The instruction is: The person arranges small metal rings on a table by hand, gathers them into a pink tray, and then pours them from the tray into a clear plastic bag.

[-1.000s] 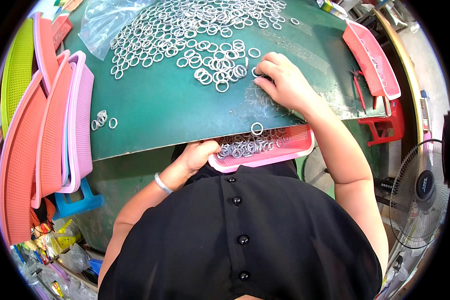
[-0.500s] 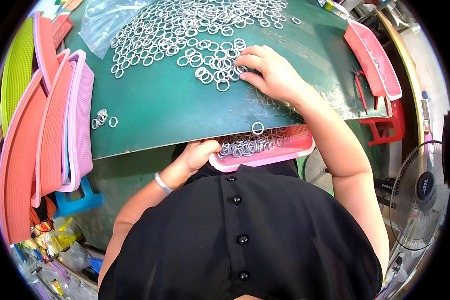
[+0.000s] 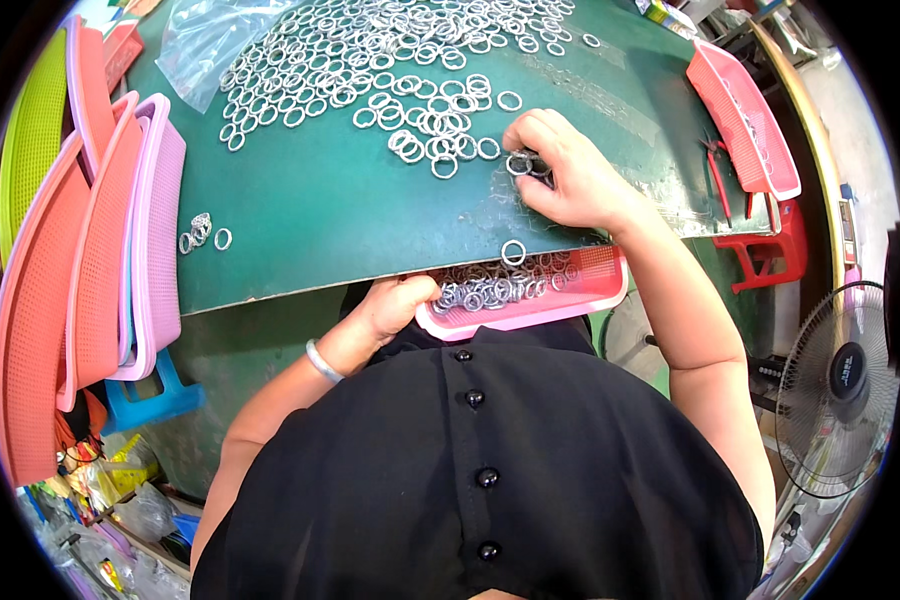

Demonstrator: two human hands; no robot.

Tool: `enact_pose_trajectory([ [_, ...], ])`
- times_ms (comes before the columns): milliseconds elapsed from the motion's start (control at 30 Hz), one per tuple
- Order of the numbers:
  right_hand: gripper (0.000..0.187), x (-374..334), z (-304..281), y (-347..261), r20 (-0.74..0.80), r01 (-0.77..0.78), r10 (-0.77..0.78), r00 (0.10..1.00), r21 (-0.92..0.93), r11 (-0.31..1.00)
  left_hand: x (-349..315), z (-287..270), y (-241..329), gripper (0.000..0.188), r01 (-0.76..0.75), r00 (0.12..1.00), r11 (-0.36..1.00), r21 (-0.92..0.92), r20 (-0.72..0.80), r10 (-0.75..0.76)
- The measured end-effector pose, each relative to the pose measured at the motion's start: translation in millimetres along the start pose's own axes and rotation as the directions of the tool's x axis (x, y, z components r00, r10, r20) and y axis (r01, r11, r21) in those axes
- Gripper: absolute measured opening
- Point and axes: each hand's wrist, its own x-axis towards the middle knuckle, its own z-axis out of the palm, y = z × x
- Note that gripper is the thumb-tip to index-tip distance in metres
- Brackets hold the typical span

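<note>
My right hand (image 3: 568, 172) is over the green table (image 3: 320, 210), its fingers curled around a few silver metal rings (image 3: 519, 164). Just left of it lies a loose cluster of the same rings (image 3: 440, 125), with a much larger spread (image 3: 320, 60) behind. Below the table's front edge, a pink basket (image 3: 602, 282) with many rings in it rests at my lap. My left hand (image 3: 402, 303) is closed on that basket's left end; its fingertips are partly hidden. One single ring (image 3: 513, 252) sits at the table edge above the basket.
Stacked pink, purple and green baskets (image 3: 155, 230) stand at the left, near a small ring group (image 3: 200, 232). A clear plastic bag (image 3: 195, 50) lies at the back left. On the right are red-handled pliers (image 3: 718, 180), another pink basket (image 3: 740, 120), a red stool (image 3: 770, 250) and a fan (image 3: 838, 385).
My right hand has drawn back to the right and slightly nearer, carrying rings away from the cluster. A couple of rings now lie apart there. My left hand stays on the basket.
</note>
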Motion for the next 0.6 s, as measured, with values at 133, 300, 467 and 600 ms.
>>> enact_pose_trajectory([
  [133, 0.04, 10, 23, -7, -0.163, -0.012, -0.011, 0.987, -0.141, 0.99, 1, 3, 2, 0.029, 0.009, 1.0, 1.0, -0.028, -0.003, -0.01],
  [300, 0.026, 19, 35, -3, -0.193, -0.115, 0.082, 0.978, -0.167, 0.979, 0, 2, -1, 0.029, 0.006, 1.0, 1.0, -0.029, -0.012, -0.006],
  [467, 0.021, 14, 30, -2, -0.163, -0.106, 0.081, 0.983, -0.153, 0.983, 1, 0, 3, 0.036, 0.021, 1.0, 1.0, 0.008, 0.017, -0.021],
  [600, 0.015, 22, 34, -8, -0.203, -0.063, 0.044, 0.978, -0.09, 0.994, 1, -5, 1, 0.051, 0.057, 0.997, 0.998, 0.011, 0.055, -0.057],
])
